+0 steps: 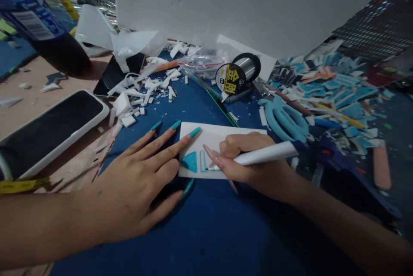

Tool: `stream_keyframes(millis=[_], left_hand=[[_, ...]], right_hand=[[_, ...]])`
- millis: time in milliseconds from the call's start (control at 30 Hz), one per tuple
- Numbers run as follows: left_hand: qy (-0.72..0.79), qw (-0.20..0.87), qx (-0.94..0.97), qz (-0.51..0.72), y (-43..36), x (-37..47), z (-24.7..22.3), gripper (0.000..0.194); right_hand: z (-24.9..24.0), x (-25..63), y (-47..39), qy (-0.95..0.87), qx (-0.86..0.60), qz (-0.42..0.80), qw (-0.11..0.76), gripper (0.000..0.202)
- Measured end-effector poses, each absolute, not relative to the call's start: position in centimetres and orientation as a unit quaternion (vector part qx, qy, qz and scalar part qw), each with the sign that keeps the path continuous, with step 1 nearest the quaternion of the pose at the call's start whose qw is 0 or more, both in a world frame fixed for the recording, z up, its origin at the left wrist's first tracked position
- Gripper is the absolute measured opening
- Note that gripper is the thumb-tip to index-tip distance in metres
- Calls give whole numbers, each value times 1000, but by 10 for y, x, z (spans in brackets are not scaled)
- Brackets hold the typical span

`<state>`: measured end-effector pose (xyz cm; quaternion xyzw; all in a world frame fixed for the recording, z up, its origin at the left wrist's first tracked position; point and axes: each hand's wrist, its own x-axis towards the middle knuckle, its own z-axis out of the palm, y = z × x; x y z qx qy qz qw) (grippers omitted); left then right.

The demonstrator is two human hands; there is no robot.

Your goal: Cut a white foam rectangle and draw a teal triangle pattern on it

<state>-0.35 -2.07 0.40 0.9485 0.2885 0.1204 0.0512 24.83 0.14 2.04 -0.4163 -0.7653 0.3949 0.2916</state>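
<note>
A white rectangular board (222, 132) lies on the blue mat (193, 233). On its left part are a filled blue fan-like shape (190, 162) and a narrow blue outlined rectangle (202, 161) beside it. My left hand (146, 175) is spread flat with fingers apart, its fingertips on and around the board's left edge. My right hand (251, 157) is closed around a white marker (271, 152) with a dark blue end, and the marker's tip touches the board near the lower right of the outlined rectangle.
Behind the board lie white scraps (155, 87), a spool (237, 76) and a plastic bag (206, 61). Light blue scissors (285, 119) and a heap of blue-white pieces (342, 91) are at right. A dark-topped white case (54, 130) and a bottle (41, 22) stand at left.
</note>
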Motion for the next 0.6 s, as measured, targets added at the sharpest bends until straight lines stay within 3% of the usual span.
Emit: stream_keyframes(millis=[167,600], left_hand=[[276,45,954,107,-18,-8,4,35],[271,44,956,107,-18,-7,0,35]], right_hand=[[20,245,0,-710,-471,383,356,40],[14,245,1,-754,-434,350,348,40]])
